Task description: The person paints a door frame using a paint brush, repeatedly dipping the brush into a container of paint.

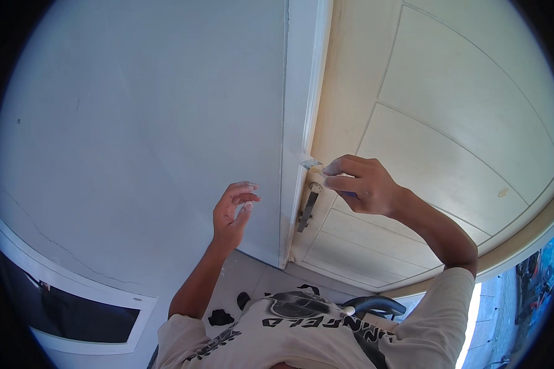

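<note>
My right hand [364, 187] grips a putty knife [311, 162] with a small, smudged metal blade and a bit of blue handle showing; the blade is at the white door frame [297, 117]. Whether it touches is unclear. Just below is a metal lever handle [309, 207] on a cream panelled door [443, 74]. My left hand [232, 212] is raised before the pale grey wall [135, 123], fingers loosely curved and apart, holding nothing. Whitish residue marks the fingertips of both hands.
A white-framed dark glass window [86, 304] sits at lower left in the wall, which has thin cracks. Dark items [220, 317] lie on the tiled floor [258, 270]. A black curved object [378, 305], perhaps a seat, is behind my body. A bright opening [492, 313] shows at lower right.
</note>
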`<state>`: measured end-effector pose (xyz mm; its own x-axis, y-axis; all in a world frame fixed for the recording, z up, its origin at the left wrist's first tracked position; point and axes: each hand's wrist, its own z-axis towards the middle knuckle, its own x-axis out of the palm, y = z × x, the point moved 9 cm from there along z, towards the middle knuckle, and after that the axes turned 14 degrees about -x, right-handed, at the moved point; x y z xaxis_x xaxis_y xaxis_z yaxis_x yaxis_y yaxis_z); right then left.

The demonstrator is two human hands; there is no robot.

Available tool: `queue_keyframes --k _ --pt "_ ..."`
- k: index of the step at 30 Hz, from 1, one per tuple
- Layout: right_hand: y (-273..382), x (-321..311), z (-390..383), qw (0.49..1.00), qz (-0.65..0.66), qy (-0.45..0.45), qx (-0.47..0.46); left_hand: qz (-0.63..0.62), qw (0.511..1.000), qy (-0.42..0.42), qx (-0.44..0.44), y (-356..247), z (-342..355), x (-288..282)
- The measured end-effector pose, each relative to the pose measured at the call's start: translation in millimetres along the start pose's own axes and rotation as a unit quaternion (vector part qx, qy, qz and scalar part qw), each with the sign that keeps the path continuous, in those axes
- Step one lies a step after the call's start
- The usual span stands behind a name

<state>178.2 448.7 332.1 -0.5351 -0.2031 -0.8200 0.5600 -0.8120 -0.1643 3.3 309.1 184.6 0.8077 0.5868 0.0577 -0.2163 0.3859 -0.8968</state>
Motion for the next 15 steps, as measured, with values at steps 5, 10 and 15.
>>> queue_keyframes --k 5,10,15 --pt "-23.6 -86.0 25.7 0.991 -0.022 -0.128 0.037 -0.001 1.0 0.007 0.003 -8.0 1.7 2.1" --pt "-16.0 -148.7 43.1 0.951 -0.19 -0.232 -0.075 -0.015 1.0 0.009 0.0 -18.8 1.5 5.7" --pt "-4.3 -47.4 0.9 0.963 -0.192 -0.162 -0.091 -0.022 1.0 -0.001 -0.009 -13.8 0.8 3.4"
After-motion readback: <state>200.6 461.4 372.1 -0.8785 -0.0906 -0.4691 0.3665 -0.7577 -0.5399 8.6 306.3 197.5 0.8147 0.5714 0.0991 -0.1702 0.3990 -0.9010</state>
